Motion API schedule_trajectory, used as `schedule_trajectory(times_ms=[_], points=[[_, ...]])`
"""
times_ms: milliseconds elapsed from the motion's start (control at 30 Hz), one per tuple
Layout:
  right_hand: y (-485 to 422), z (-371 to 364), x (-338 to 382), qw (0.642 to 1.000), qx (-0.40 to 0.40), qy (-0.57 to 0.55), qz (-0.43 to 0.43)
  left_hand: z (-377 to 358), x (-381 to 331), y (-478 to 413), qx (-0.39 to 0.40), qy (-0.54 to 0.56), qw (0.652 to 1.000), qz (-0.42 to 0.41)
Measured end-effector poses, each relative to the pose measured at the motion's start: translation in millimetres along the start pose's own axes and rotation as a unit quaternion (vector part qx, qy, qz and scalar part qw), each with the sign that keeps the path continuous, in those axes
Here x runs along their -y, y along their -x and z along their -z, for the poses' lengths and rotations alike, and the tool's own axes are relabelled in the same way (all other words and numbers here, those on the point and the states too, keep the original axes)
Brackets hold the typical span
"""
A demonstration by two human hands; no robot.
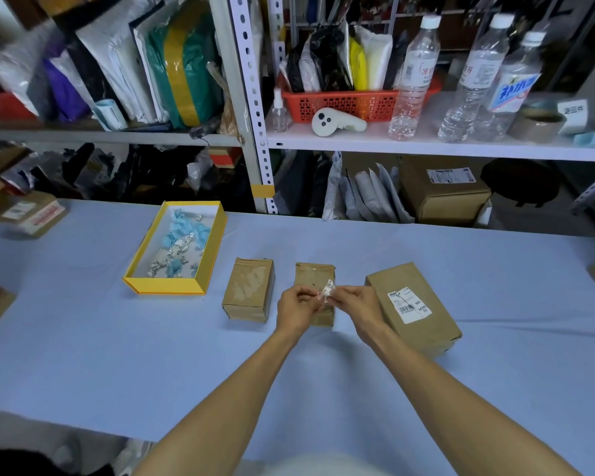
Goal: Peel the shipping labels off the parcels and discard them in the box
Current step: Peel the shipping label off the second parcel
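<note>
Above the middle parcel (315,274), a crumpled label (327,292) is pinched between left grip (296,305) and right grip (356,302), while the yellow box (167,289) is seen leftward, nearer the left grip.

Left hand (294,307) and right hand (356,304) extended forward, meeting at centre, both apparently pinching a crumpled label (327,293)

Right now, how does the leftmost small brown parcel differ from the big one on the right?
The left parcel is smaller; the right parcel is larger. The left parcel shows only torn residue on top; the right parcel carries a white barcode label. Both are brown cardboard.
</note>
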State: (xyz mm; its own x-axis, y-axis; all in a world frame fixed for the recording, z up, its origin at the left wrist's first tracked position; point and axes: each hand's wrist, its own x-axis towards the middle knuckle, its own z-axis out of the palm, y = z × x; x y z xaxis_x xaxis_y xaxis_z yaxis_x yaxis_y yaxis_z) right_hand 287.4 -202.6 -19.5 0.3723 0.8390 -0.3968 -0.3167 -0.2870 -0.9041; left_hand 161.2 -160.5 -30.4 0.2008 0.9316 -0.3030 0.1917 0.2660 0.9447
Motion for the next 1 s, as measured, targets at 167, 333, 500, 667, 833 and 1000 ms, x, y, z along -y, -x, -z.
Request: schedule_trajectory(times_ms=[167,333,500,667,833,1000], points=[[-2.4,-1.3,2.4,1.0,0.009,-0.018,-0.011,1.3,-2.1,-4.4,0.01,-0.01,1.0,0.004],[3.3,3.5,2.6,0.996,0.015,0.083,0.024,1.7,1.1,-3.0,-0.001,0.023,0.999,0.037],[-1.1,1.7,7.3,0.981,0.016,0.172,0.083,-0.1,-2.1,6.9,0.015,0.105,0.993,0.049],[2.9,-2.3,13.2,0.984,0.002,0.159,0.078,4.5,-8.6,9.0,0.051,0.107,0.992,0.047],[3.7,-15.5,15.4,0.995,-0.038,0.091,0.006,10.5,-15.9,8.4,0.04,-0.016,0.998,-0.039],[-0.1,-13.8,24.2,0.986,-0.023,0.012,-0.166,13.5,-20.4,13.3,0.015,-0.035,0.995,-0.095]])
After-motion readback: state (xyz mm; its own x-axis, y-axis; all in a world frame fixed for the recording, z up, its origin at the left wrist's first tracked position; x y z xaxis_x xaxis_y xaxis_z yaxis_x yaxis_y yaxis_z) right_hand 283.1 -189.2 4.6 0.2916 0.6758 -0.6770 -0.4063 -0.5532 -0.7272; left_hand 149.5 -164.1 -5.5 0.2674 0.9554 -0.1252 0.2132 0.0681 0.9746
